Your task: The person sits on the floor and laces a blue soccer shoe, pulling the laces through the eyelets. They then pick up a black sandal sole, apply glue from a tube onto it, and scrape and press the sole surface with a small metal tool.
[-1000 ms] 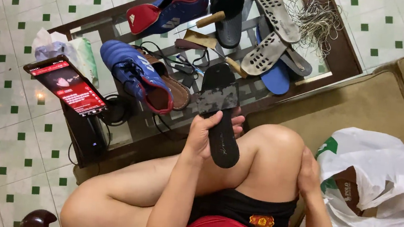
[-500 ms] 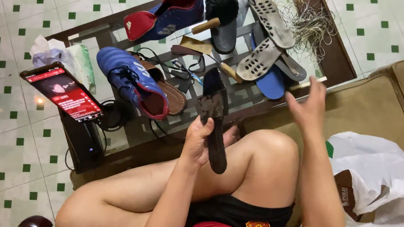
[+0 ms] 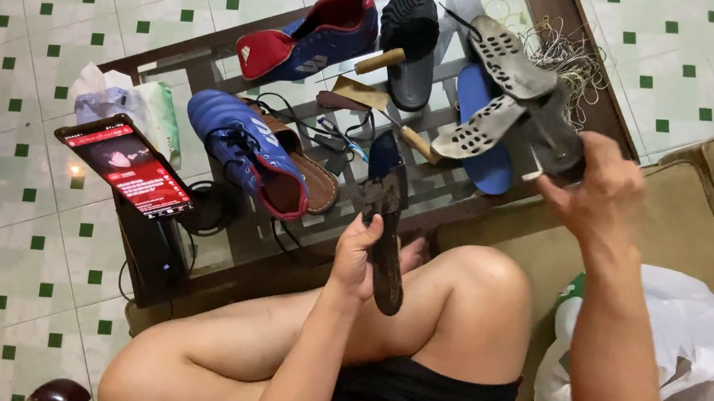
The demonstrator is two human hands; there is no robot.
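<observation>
Your right hand [image 3: 602,186] has left your knee and now grips the grey sole [image 3: 549,137] at upper right over the desk [image 3: 212,61], left-hand [image 3: 357,258] fingers still closed on the dark insole [image 3: 385,230], frame centre.

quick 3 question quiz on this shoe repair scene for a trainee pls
1. True or false: the left hand holds a dark insole edge-on above the knee.
2. What does the right hand grip? A) the blue shoe B) a dark sole piece C) the phone
3. What lies in the top right corner of the glass table?

Key
1. True.
2. B, at the table's right end.
3. A tangle of pale cord.
</observation>
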